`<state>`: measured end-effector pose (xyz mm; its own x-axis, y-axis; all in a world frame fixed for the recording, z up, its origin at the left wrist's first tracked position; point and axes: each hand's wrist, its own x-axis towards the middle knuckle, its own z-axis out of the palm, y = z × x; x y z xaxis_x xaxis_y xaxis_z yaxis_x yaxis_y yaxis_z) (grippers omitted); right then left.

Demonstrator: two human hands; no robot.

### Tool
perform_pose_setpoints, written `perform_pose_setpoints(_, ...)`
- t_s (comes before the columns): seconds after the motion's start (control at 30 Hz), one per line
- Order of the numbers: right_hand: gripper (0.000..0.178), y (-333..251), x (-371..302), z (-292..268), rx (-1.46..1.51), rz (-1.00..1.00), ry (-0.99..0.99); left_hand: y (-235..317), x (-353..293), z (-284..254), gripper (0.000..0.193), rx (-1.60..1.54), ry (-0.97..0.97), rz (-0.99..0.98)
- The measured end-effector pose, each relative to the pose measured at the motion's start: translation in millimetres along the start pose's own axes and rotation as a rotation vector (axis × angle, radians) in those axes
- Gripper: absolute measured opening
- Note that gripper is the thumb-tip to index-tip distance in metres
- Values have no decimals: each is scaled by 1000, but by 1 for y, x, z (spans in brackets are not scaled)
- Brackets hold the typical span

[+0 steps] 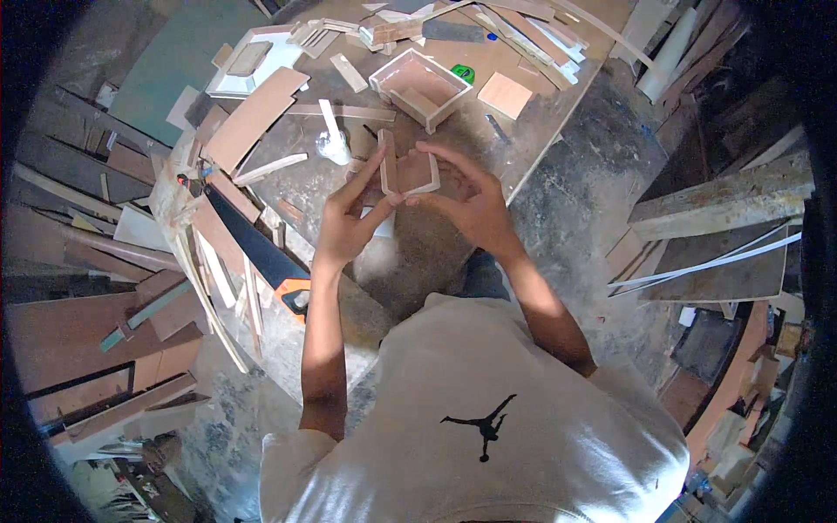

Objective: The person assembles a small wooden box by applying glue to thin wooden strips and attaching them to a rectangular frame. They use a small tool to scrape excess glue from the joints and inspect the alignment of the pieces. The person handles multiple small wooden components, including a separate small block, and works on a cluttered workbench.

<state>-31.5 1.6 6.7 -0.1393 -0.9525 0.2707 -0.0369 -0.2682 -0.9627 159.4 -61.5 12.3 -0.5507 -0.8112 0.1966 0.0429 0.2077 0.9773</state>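
Between my two hands, a small open wooden box (418, 173) with pale edges is held up over the near part of the table. My left hand (350, 222) grips its left side, thumb at the near corner and fingers along the outer panel. The fingers of my right hand (475, 205) curve round the right side, with the thumb at the near edge. Just beyond lies a larger open wooden box (450, 110) with light rims. A white glue container (332, 148) with a flat stick in it is left of the small box.
A handsaw (248, 231) with an orange handle lies along the table's left side among wood strips. Past the larger box are a green tape measure (463, 73), a square wooden piece (505, 94) and heaped offcuts (397, 31). A thick beam (724, 196) juts in at right.
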Motion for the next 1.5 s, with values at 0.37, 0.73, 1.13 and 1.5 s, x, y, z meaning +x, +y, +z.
perform_pose_setpoints(0.37,59,-12,-6,-1,-61,-79,-5,-12,-7,-1,67,34,31,153)
perform_pose_setpoints(0.73,59,-18,-12,-2,-186,-224,6,-6,-14,2,64,297,100,359)
perform_pose_setpoints(1.13,58,-29,-15,6,-230,-298,-4,-1,-26,3,59,344,203,355)
perform_pose_setpoints(1.5,56,-9,-18,6,6,-138,40,9,-21,8,53,437,165,291)
